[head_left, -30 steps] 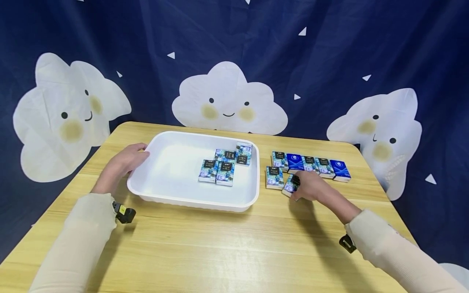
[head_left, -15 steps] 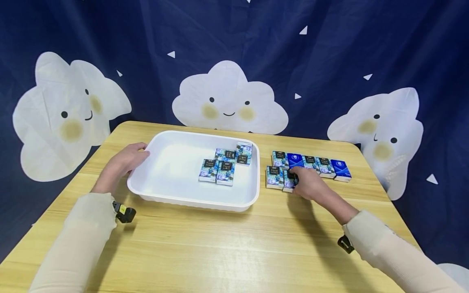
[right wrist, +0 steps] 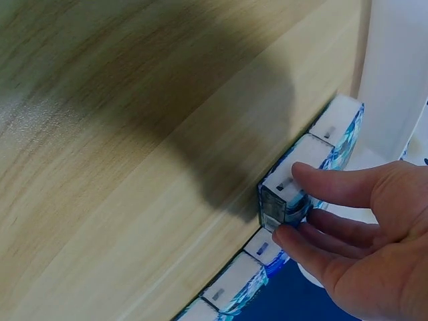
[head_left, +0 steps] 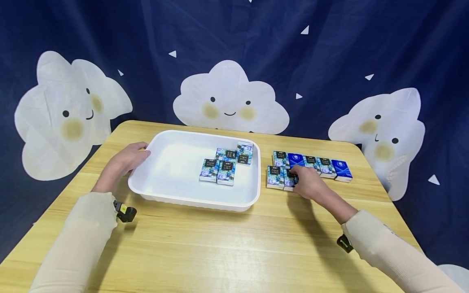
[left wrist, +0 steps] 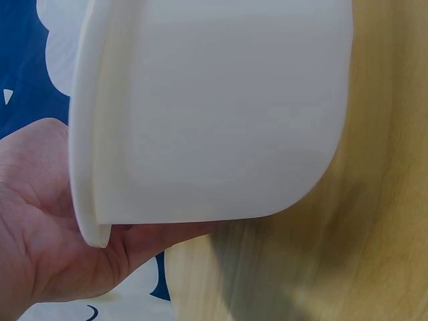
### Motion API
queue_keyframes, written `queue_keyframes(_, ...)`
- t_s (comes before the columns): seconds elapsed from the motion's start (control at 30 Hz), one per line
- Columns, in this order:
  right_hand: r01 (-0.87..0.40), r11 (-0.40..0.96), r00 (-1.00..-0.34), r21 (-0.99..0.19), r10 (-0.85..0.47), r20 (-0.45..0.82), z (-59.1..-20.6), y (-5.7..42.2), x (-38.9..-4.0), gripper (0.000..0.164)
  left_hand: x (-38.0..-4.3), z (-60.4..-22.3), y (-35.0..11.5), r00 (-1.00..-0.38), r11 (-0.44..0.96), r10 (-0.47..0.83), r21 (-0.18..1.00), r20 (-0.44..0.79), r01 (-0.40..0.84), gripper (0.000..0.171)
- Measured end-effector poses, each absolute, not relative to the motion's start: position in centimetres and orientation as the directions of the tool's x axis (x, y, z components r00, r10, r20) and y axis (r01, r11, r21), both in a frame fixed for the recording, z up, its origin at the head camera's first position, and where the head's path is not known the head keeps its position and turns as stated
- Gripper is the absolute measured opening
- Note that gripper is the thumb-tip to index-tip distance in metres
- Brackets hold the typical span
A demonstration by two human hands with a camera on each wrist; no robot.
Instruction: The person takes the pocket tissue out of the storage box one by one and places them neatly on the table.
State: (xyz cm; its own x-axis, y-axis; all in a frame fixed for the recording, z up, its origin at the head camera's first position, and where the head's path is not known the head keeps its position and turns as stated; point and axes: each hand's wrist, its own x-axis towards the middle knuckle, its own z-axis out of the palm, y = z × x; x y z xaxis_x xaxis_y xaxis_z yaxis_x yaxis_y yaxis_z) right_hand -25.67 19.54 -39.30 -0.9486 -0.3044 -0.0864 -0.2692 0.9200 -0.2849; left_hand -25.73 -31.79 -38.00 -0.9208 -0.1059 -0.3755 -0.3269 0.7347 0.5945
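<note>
My left hand (head_left: 132, 158) holds the left end of a white plastic tray (head_left: 161, 191) by its rim. In the left wrist view, part of that hand is hidden behind the tray wall (left wrist: 221, 120). Inside the tray, several floral pocket tissue packs (head_left: 225, 173) lie towards the right side. To the right of the tray, my right hand (head_left: 310, 182) pinches a floral tissue pack (head_left: 289, 181) between thumb and fingers. This pack lies flush beside another floral pack (head_left: 275, 178). In the right wrist view, my thumb presses the pack's white near side (right wrist: 287, 167).
Behind the front pair stands a row of several packs, floral ones and blue ones (head_left: 341, 170), on the wooden table (head_left: 227, 248). A dark blue curtain (head_left: 146, 32) with cloud prints hangs behind the table's back edge.
My right hand has turned the slanted pack straight and set it against its left neighbour. Since half a second ago it has hardly moved. The left hand and the tray are still.
</note>
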Motion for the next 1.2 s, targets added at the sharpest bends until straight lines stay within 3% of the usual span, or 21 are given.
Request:
queue_keyframes(0.9,-0.245,0.925,-0.949,-0.290,-0.291,-0.125,-39.1,19.4,-26.0,0.055,-25.7,-37.8,-31.9,-0.922,0.738,-0.094,0.596,-0.375,-0.317,0.053)
queue_keyframes(1.2,-0.225,0.934,-0.934,-0.279,-0.288,-0.210,-38.0,19.2,-26.3,0.062,-25.6,-37.9,-32.1,-0.925,0.741,-0.096,0.594,-0.368,-0.313,0.056)
